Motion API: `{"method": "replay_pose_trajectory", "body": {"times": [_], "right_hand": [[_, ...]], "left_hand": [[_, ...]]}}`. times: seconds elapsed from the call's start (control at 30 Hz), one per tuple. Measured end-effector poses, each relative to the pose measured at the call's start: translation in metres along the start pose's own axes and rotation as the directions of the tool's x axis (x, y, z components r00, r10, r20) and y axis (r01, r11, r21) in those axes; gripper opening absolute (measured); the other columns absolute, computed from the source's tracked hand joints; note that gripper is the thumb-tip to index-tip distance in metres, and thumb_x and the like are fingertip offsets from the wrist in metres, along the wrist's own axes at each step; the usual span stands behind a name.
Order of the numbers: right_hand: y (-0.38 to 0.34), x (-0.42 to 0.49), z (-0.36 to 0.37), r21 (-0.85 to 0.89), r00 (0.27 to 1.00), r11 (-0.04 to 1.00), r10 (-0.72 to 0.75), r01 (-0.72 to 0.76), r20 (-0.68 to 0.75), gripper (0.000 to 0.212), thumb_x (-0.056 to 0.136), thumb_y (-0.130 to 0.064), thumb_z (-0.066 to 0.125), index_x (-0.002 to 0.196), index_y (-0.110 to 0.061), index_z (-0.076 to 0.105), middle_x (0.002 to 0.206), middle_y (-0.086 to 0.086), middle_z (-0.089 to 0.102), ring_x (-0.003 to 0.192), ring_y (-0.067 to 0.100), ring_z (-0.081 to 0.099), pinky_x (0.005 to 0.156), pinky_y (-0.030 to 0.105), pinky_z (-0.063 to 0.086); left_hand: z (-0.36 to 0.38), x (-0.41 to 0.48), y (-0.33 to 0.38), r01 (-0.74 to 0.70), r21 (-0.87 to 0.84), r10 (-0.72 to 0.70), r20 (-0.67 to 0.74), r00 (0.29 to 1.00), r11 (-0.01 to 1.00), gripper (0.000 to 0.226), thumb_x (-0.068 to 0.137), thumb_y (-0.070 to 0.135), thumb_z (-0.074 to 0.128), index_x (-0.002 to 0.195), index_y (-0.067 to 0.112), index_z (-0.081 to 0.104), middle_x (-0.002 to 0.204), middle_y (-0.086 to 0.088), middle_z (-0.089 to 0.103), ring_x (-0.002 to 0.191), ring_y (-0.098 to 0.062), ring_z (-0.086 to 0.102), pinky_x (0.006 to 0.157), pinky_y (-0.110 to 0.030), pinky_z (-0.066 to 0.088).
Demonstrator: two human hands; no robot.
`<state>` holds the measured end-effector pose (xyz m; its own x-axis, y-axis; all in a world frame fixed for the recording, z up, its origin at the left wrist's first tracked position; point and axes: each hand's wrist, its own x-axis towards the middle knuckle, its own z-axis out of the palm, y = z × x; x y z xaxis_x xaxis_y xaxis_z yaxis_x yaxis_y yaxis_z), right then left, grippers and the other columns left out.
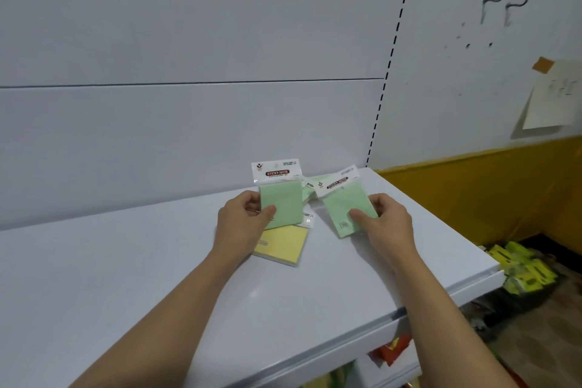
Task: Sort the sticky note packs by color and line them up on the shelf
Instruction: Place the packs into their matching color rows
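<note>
Both our forearms are stretching forward over the white shelf (126, 277), crossing its front edge. Just past our left wrist, a yellow sticky note pack (283, 244) is lying flat on the shelf, partly hidden under our left hand (242, 217). That hand is pinching a green pack (285, 206) by its left edge, thumb curled over the front and fingers behind. We are holding it upright, with its white "STICKY NOTE" header on top. Our right hand (384, 220) is gripping a second green pack (341, 209) the same way near its lower right corner, and this one is sitting tilted. Between and behind these two, another green pack (310, 187) is lying on the shelf, close to the grey back panel (189, 120). Farther right, a paper sheet (551, 98) is hanging on the wall.
</note>
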<state>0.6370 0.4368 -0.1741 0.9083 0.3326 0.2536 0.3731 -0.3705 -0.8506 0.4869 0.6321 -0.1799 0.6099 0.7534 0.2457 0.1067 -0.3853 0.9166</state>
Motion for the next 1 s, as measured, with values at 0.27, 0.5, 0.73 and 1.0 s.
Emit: {"method": "replay_pose_trajectory", "body": {"times": [0.27,0.5,0.73,1.0], "right_hand": [[-0.001,0.01,-0.031,-0.353,0.992,0.935,0.029,0.015,0.12,0.035,0.068,-0.034,0.083,0.076,-0.006,0.064,0.073,0.005,0.066,0.071,0.025,0.061,0.054,0.031,0.037],[-0.014,0.01,-0.011,-0.196,0.998,0.979,-0.055,0.055,0.007,0.024,0.075,-0.028,0.077,0.065,-0.015,0.06,0.063,-0.002,0.059,0.06,0.016,0.05,0.052,0.031,0.033],[-0.06,0.016,0.04,0.003,0.985,0.992,-0.128,0.129,0.116,0.031,0.075,-0.026,0.079,0.06,-0.021,0.053,0.06,-0.007,0.053,0.057,0.012,0.046,0.054,0.031,0.035],[-0.132,-0.003,0.121,0.16,0.918,0.955,-0.287,0.251,0.275,0.032,0.072,-0.025,0.081,0.058,-0.021,0.052,0.057,-0.01,0.052,0.055,0.01,0.046,0.054,0.025,0.036]], "left_hand": [[-0.002,0.006,0.007,0.074,-0.051,-0.072,0.055,0.996,0.996,0.009,0.069,0.019,0.076,0.073,0.021,0.069,0.065,0.007,0.068,0.062,-0.015,0.067,0.064,-0.038,0.055],[-0.032,0.008,0.021,-0.003,0.024,0.002,0.054,0.999,1.0,0.011,0.073,0.009,0.075,0.074,0.018,0.069,0.07,-0.004,0.07,0.053,-0.009,0.059,0.059,-0.025,0.051],[-0.106,0.012,0.025,0.009,0.072,-0.002,-0.088,0.996,0.997,0.01,0.073,0.011,0.076,0.08,0.016,0.071,0.075,-0.007,0.071,0.062,-0.017,0.063,0.068,-0.035,0.056],[-0.21,-0.013,0.012,0.063,0.123,-0.026,-0.283,0.959,0.99,0.012,0.073,0.009,0.077,0.079,0.017,0.071,0.073,-0.008,0.072,0.06,-0.018,0.066,0.066,-0.035,0.058]]}}
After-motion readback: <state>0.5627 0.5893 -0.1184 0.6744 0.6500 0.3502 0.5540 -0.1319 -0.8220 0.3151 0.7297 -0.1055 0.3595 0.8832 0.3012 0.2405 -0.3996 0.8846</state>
